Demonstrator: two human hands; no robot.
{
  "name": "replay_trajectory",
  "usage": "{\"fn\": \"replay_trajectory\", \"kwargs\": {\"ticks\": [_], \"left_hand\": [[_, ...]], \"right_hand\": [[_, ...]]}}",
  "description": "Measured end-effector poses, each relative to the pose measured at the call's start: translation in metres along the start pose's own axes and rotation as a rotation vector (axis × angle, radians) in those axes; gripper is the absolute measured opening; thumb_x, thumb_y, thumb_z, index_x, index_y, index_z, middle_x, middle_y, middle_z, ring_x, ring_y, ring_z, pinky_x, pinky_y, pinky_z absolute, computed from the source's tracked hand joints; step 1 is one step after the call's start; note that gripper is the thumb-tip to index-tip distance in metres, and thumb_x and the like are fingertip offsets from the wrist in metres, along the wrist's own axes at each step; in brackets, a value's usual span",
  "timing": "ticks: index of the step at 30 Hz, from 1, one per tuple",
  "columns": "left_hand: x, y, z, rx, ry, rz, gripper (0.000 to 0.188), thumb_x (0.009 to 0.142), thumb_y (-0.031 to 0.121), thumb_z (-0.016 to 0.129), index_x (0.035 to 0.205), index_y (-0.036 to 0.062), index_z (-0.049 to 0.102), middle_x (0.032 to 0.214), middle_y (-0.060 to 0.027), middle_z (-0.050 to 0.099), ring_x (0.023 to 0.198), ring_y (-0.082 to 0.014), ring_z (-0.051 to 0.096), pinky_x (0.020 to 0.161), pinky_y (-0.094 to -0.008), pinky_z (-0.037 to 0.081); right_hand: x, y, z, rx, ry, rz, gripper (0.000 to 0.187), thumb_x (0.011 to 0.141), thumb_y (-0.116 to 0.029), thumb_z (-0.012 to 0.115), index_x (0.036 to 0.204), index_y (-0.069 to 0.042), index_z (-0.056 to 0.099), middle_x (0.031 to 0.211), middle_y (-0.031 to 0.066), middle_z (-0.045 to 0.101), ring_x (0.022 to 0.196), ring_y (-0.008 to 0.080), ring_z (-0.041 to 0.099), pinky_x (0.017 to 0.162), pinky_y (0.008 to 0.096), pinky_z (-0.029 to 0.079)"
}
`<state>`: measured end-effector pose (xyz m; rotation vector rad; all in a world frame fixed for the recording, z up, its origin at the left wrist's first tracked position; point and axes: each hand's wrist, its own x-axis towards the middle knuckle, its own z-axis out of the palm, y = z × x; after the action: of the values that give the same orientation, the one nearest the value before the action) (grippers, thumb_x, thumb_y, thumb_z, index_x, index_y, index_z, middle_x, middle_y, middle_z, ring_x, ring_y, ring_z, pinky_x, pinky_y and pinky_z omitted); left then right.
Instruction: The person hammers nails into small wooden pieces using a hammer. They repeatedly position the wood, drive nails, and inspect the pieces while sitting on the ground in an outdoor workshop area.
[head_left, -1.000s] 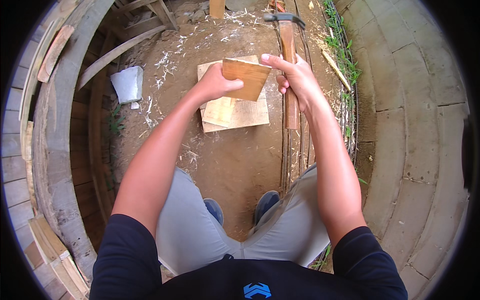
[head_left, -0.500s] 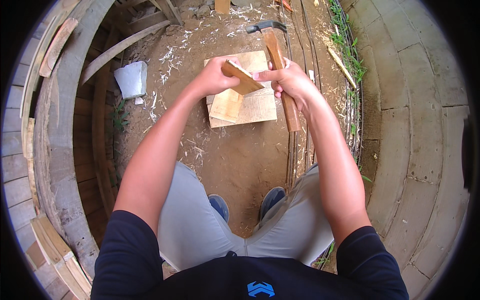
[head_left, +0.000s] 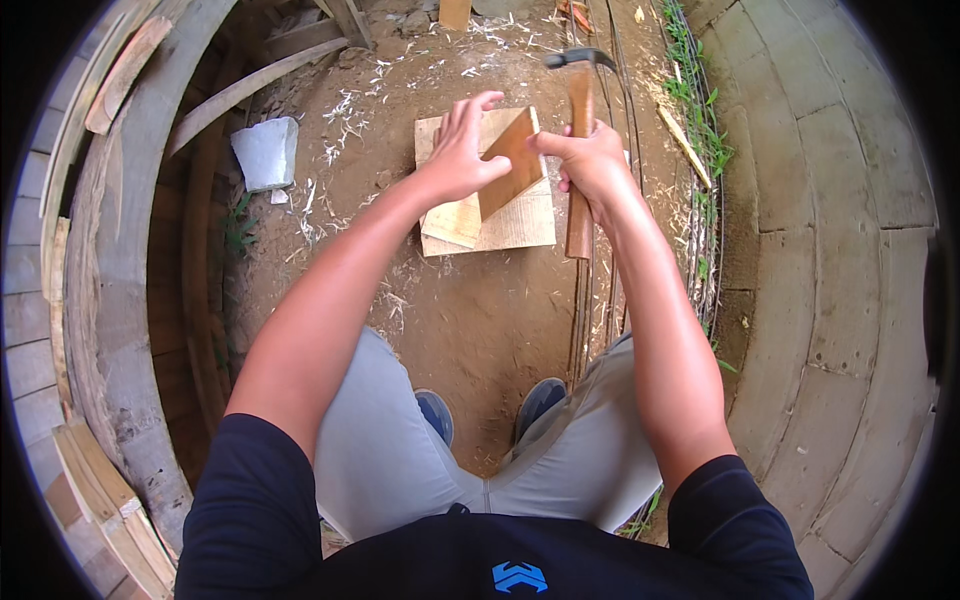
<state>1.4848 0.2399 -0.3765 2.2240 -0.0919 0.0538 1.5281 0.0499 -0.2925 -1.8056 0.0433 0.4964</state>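
Observation:
A claw hammer (head_left: pixel 581 98) with a wooden handle and dark head is gripped in my right hand (head_left: pixel 600 168), its head pointing away from me. The thumb of that hand reaches left to the edge of a thin brown wooden board (head_left: pixel 516 168), which stands tilted on edge. Beneath it lies a pale, roughly square wooden board (head_left: pixel 522 228) on the ground. A smaller light wood piece (head_left: pixel 453 222) rests on the square board's near left part. My left hand (head_left: pixel 460 160) is open beside the tilted board, fingers spread; it appears to hold nothing.
Wood shavings lie scattered over the dirt. A whitish stone block (head_left: pixel 266 154) sits at the left, near a weathered timber frame (head_left: pixel 120 270). Thin dark rods (head_left: pixel 612 90) run along the right, beside grass and a block wall (head_left: pixel 800 260). My shoes (head_left: pixel 541 402) are close below.
My left hand has let go of the thin board and opened. The board has turned to stand more steeply, its far end swung away. My right hand and the hammer have shifted slightly right.

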Motion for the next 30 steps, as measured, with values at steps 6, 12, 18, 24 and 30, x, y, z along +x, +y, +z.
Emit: {"fn": "replay_trajectory", "kwargs": {"ticks": [6,12,18,24,30], "left_hand": [[-0.013,0.032,0.030,0.085,-0.180,0.011,0.104,0.078,0.043,0.077,0.159,0.0109,0.019,0.155,-0.0230,0.027,0.148,-0.0408,0.027,0.120,-0.0508,0.032],[-0.007,0.044,0.064,0.020,0.129,-0.001,0.056,0.096,0.025,0.067,0.141,-0.0017,0.048,0.121,-0.0282,0.062,0.113,-0.0384,0.064,0.096,-0.0454,0.051],[0.002,0.019,0.061,-0.100,0.193,-0.193,0.033,0.094,0.023,0.067,0.112,-0.0046,0.068,0.072,-0.0248,0.067,0.070,-0.0379,0.071,0.065,-0.0448,0.053],[0.003,-0.014,0.063,-0.029,0.277,-0.248,0.032,0.089,0.024,0.069,0.101,-0.0050,0.073,0.070,-0.0250,0.068,0.065,-0.0359,0.072,0.062,-0.0419,0.055],[0.010,-0.008,0.062,0.028,0.246,-0.381,0.033,0.088,0.029,0.074,0.101,-0.0011,0.076,0.076,-0.0261,0.070,0.072,-0.0391,0.072,0.068,-0.0457,0.057]], "right_hand": [[0.016,0.015,-0.008,0.028,0.254,0.029,0.034,0.076,-0.009,0.081,0.092,0.001,0.053,0.070,0.0077,0.061,0.050,0.0142,0.058,0.043,0.0302,0.048],[0.015,0.022,0.003,0.120,0.267,0.077,0.029,0.078,-0.011,0.079,0.092,0.006,0.060,0.074,0.0120,0.067,0.051,0.0141,0.059,0.043,0.0295,0.048],[0.014,0.025,0.001,0.310,0.167,0.095,0.031,0.093,-0.024,0.065,0.099,0.006,0.059,0.080,0.0139,0.069,0.048,0.0136,0.053,0.043,0.0300,0.046],[-0.001,0.010,-0.022,-0.077,0.096,0.039,0.030,0.102,-0.031,0.054,0.099,-0.001,0.053,0.067,0.0024,0.051,0.050,0.0130,0.050,0.045,0.0312,0.043],[-0.062,0.001,-0.046,-0.619,0.084,-0.214,0.040,0.107,-0.038,0.050,0.103,0.001,0.056,0.074,0.0211,0.062,0.069,0.0322,0.065,0.065,0.0453,0.048]]}}
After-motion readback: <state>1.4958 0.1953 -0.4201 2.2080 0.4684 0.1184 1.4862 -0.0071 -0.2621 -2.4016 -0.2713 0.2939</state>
